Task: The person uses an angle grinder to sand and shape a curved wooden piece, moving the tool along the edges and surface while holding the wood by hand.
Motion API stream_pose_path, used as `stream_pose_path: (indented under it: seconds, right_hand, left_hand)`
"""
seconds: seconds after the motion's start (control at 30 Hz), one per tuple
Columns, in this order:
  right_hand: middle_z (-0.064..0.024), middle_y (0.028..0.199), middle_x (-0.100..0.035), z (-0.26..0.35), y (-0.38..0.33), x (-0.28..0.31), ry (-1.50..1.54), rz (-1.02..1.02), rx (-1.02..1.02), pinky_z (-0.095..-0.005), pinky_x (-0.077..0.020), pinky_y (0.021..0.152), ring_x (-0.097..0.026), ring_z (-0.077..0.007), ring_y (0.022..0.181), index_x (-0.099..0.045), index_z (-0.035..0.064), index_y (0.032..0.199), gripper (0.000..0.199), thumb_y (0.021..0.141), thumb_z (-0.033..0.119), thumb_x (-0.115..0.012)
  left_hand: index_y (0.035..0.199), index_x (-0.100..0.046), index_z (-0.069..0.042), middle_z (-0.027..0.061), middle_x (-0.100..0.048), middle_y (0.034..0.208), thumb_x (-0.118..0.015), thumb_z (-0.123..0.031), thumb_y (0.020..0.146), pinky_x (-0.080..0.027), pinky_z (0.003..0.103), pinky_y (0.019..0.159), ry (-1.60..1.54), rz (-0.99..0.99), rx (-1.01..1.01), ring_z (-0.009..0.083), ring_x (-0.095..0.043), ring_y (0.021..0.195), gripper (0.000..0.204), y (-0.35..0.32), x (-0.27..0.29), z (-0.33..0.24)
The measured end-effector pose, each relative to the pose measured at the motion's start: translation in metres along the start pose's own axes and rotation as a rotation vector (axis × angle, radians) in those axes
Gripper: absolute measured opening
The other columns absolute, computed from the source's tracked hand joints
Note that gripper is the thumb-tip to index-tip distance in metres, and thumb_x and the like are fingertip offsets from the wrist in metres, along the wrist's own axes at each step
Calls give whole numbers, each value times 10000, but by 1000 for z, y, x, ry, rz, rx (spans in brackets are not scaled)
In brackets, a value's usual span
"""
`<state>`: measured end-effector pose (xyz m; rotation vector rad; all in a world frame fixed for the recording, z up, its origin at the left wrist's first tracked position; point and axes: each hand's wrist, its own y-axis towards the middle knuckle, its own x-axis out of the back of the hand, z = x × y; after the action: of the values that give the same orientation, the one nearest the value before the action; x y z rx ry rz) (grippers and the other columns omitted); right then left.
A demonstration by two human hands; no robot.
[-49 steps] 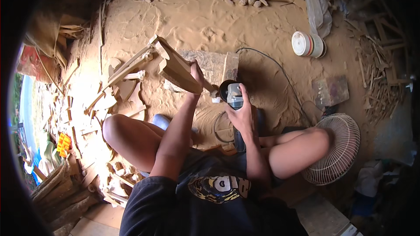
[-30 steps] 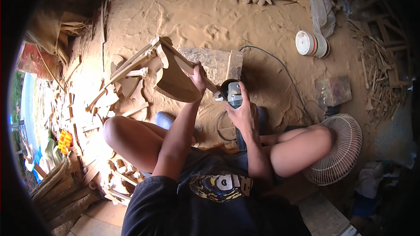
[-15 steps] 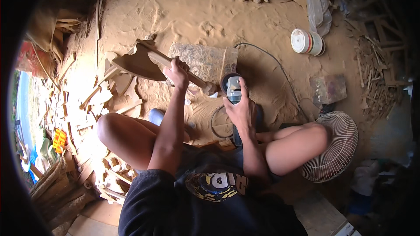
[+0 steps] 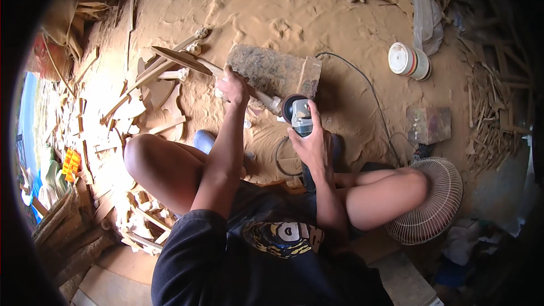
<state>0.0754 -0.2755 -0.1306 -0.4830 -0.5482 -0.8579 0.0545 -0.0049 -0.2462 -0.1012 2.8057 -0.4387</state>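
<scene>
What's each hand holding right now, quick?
Left hand: closed, holding the axe-shaped wooden piece by its shaft.
Right hand: closed, holding the handheld grinder.

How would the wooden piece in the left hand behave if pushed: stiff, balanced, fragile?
Probably stiff: the wooden piece's shaft looks straight, without visible sag. It may twist or dip, since its flat end sticks out beyond the left hand. That end looks thin, so its edge might chip if knocked.
</scene>
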Motion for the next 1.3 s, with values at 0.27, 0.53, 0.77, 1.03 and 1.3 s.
stream_pose_path:
  seconds: [0.27,0.53,0.77,1.03,1.3]
  right_hand:
    - [-277,1318,-711,16,-3,-3,-114,35,-22,-504,-593,953,-713,-460,1160,-423,194,1620,884,847,257,-848]
    - [-304,1049,-757,17,-8,-5,-258,65,-12,-586,-571,805,-731,-506,924,-348,214,1659,921,869,343,-804]
    - [-297,1017,-762,13,-11,-7,-252,26,-24,-600,-568,818,-738,-504,923,-360,239,1656,902,872,351,-792]
    - [-276,1190,-755,6,-11,7,-174,-77,-23,-558,-588,857,-744,-481,1004,-403,214,1634,874,865,311,-808]
    - [-266,1308,-722,-25,4,-2,243,-199,78,-435,-585,972,-747,-349,1158,-462,86,1587,857,844,227,-865]
  left_hand:
    - [864,-549,-29,44,-502,584,-613,-205,1020,-507,368,447,-19,-20,0,171,-511,450,243,-12,-3,-18]
    - [837,-465,-86,6,-455,554,-577,-125,1012,-375,330,383,-62,72,-103,123,-442,423,211,-12,-4,-16]
    - [800,-467,-82,15,-445,548,-598,-150,1007,-406,344,403,-93,126,-36,144,-447,425,255,-16,-5,-13]
    - [940,-512,-48,12,-442,575,-608,-152,995,-450,347,418,-74,119,-10,151,-469,440,152,-15,-6,-14]
    - [953,-535,-34,54,-545,657,-591,-156,1001,-477,343,458,-74,121,42,163,-546,503,143,28,15,13]
